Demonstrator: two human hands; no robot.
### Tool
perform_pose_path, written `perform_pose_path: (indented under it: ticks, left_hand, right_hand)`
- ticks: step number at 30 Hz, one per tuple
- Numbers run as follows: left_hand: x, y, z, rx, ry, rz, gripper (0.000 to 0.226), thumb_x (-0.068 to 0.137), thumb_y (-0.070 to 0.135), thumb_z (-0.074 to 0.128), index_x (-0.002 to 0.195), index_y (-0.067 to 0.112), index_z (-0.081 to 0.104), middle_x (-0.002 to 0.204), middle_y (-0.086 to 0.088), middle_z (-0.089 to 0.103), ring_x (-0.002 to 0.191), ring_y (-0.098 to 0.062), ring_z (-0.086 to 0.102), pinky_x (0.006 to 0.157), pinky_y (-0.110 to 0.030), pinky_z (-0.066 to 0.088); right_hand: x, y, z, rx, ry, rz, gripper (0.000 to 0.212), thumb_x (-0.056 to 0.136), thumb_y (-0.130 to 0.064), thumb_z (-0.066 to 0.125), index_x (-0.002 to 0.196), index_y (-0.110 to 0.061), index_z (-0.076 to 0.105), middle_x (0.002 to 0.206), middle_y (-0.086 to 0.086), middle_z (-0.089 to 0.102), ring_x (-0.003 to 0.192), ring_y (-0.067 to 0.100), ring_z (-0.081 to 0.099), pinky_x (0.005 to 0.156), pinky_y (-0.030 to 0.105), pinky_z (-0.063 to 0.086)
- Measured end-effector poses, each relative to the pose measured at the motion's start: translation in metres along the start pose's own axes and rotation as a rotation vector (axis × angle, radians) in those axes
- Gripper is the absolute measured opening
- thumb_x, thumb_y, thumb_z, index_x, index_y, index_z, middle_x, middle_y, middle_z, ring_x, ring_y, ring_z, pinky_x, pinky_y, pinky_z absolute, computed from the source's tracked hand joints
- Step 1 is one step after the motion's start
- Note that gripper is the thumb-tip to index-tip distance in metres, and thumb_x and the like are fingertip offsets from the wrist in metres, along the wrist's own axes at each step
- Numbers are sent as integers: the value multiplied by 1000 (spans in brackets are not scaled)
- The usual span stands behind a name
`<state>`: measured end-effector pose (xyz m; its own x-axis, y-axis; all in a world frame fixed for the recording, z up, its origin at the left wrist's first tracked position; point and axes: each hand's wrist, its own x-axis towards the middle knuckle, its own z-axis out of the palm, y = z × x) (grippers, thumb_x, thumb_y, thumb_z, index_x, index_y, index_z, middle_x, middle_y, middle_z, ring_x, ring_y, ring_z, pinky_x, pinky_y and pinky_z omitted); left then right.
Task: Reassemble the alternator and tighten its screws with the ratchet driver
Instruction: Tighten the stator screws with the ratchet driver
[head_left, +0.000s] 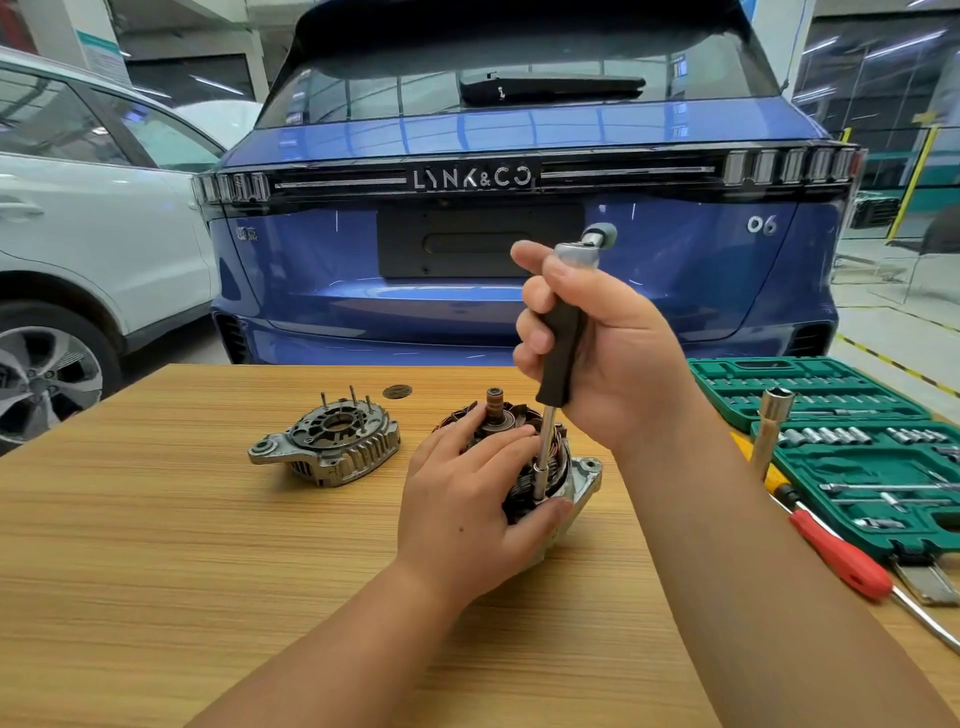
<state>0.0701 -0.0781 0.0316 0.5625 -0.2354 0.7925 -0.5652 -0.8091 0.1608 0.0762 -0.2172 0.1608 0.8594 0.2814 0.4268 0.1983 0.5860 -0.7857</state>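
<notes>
Right hand (597, 353) fist-closed around the black handle of the driver (558, 353), long axis near vertical, ratchet head up, socket tip down on the alternator (540, 467) at mid-table (156, 545); left hand (467, 493) wrapped over the alternator's near side, fingers on the windings, shaft pointing up. One detached end cover (327, 447) lies well apart to the left, its studs pointing up, with bare table in front and left of it. To the right: one open green socket case (831, 426) at the table edge, one red screwdriver (841, 556) beside it.
</notes>
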Motion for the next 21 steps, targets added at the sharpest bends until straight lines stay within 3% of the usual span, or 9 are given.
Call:
perform_pose_path:
  ticks: [2,7,11,13,15,17,21]
  left_hand:
    - [0,0,1,-10,20,10,52,83,62,58,118,27,74,123,12,71,136,-30,51,104,-53,44]
    - [0,-1,2,-9,19,9,52,83,62,58,119,28,74,124,13,70,137,-29,50,106,-50,42]
    - [0,-1,3,-18,44,24,50,82,60,61,119,28,73,123,13,70,135,-30,52,104,-52,45]
    - [-1,-1,3,-22,42,19,50,82,60,61,120,29,73,123,14,70,136,-30,51,104,-53,44]
    - [0,-2,4,-16,33,11,50,83,61,60,119,29,74,124,14,70,137,-28,50,105,-52,43]
    - [0,-2,4,-15,32,10,51,83,62,60,118,28,74,124,14,70,138,-28,50,105,-52,43]
    - [0,-2,4,-24,37,15,51,82,61,61,121,29,72,124,14,70,136,-30,52,105,-50,43]
  right_hand:
    - [0,2,0,69,-63,-26,26,90,-15,58,115,-16,61,77,-4,58,57,10,50,60,24,37]
    - [-1,13,8,-218,-107,-300,36,95,-6,57,124,-26,57,82,3,57,59,17,50,54,28,43]
    - [0,10,6,-101,-202,-221,48,79,-18,65,125,-27,57,79,4,59,58,17,48,54,33,35]
    - [-1,8,2,18,-253,-165,53,77,-36,72,127,-25,59,83,7,59,62,20,46,57,33,32]
    - [-2,6,-2,59,-243,-133,56,84,-54,59,131,-22,56,85,8,57,64,21,44,59,34,30]
    - [-1,7,-4,41,-235,-123,57,91,-58,49,134,-21,52,85,7,56,65,19,46,59,33,32]
    - [0,4,3,39,-228,-53,74,68,-59,80,127,-23,55,83,3,60,62,14,52,58,27,38]
